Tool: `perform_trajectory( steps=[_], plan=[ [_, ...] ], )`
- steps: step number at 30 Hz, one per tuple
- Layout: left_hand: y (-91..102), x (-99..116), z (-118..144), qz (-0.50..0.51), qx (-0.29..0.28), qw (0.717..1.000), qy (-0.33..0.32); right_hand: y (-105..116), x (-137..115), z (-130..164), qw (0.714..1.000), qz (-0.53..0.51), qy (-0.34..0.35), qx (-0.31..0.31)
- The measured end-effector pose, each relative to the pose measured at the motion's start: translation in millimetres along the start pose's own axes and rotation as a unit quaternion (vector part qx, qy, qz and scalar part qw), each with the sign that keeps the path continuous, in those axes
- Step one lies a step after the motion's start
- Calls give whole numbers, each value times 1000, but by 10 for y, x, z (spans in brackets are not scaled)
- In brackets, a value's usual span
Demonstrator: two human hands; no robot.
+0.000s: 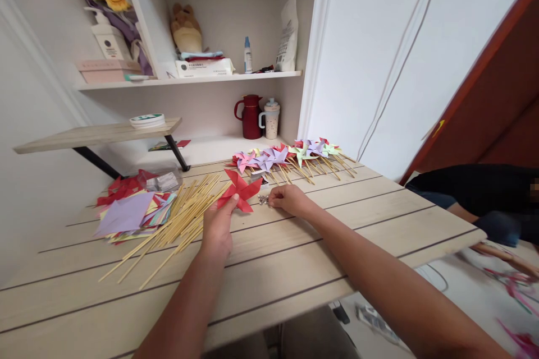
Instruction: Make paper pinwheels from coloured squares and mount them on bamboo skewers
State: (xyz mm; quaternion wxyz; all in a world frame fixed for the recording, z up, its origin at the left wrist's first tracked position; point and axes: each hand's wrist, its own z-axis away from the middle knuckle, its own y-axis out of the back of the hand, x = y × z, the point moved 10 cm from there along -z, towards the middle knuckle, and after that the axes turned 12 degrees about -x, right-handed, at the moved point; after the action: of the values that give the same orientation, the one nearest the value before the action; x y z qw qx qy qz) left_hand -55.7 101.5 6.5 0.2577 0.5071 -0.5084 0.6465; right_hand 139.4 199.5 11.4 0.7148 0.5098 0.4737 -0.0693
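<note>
My left hand [219, 221] grips a red paper pinwheel [241, 189], its thumb pressed on the front near the middle. Just right of it, my right hand [288, 200] has its fingers bent together at a small heap of shiny metal pins [263, 199]. Whether a pin sits between those fingertips is too small to tell. Left of my left hand lies a loose bundle of thin wooden sticks [181, 224]. Beyond my right hand, several finished pinwheels on sticks [273, 158] lie in pink, purple, green and red.
Coloured paper squares [126, 214] are piled at the left, beside a clear plastic box [164, 180]. A small raised shelf [101, 136] stands behind them. A red jug [252, 118] and a cup [272, 119] are at the back. Another person [475, 196] is low at the right.
</note>
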Motion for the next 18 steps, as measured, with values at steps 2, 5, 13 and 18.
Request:
perform_trajectory(
  steps=[2,5,13,18],
  plan=[
    [-3,1,4,0,1,1000,2,3,-2,2,1000,-2,0,1],
    [-4,5,10,-2,0,1000,3,13,19,-2,1000,-7,-3,5],
    [11,-18,-15,0,-6,1000,2,-2,87,30,998,-61,10,-33],
    [22,-46,-21,3,-4,1000,8,-70,26,68,989,-105,44,-97]
  ],
)
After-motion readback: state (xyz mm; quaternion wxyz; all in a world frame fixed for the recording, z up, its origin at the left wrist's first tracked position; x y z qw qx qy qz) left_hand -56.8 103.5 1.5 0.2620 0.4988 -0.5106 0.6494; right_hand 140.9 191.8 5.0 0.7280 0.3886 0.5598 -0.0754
